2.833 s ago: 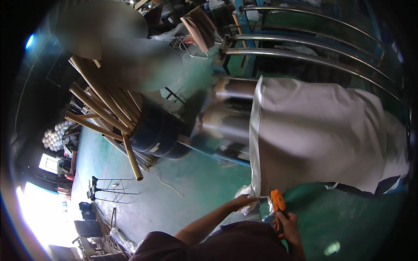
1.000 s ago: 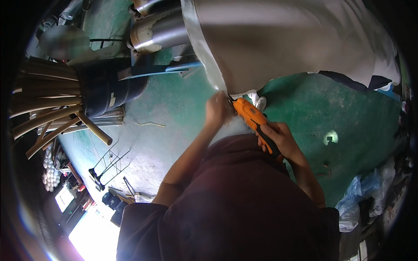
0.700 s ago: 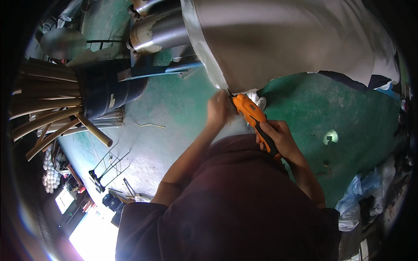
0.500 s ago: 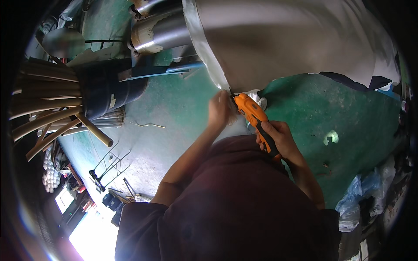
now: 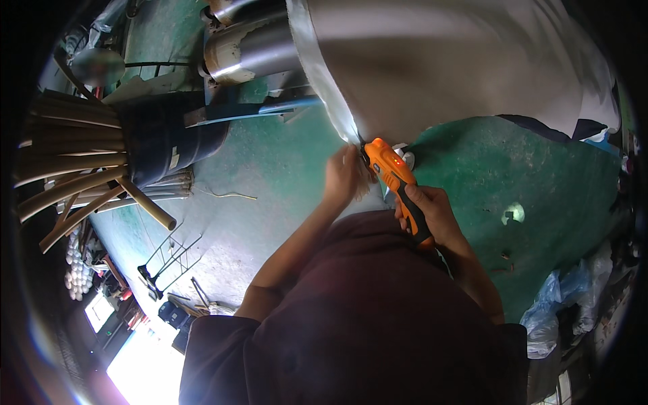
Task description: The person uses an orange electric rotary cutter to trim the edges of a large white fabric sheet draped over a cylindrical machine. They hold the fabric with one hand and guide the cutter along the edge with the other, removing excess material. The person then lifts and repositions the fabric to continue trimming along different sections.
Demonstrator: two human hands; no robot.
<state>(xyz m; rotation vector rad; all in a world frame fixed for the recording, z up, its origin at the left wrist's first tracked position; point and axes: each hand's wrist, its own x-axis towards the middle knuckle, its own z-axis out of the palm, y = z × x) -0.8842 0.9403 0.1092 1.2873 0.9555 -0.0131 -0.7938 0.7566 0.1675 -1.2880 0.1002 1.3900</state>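
A large sheet of shiny grey metal [image 5: 445,61] fills the upper right. Its lower corner comes down to my hands. My right hand [image 5: 432,212] grips the black-and-orange handle of an orange power tool [image 5: 391,175], whose nose points at the sheet's corner. A small red light shows on the tool. My left hand [image 5: 344,177] sits just left of the tool's nose, fingers pressed against the sheet's edge; whether it pinches the edge I cannot tell. My dark maroon shirt [image 5: 364,317] hides what lies below.
A black drum [image 5: 169,138] holding several long tan tubes [image 5: 74,169] stands at the left. A polished steel cylinder [image 5: 250,44] lies at the top. The floor [image 5: 526,169] is green. A blue plastic bag [image 5: 553,317] lies at right; wire stands and tools lie at lower left.
2.8 s ago the view was farther out, with the sheet higher. Over the last second both hands and the tool stay at the sheet's corner with only slight shifts.
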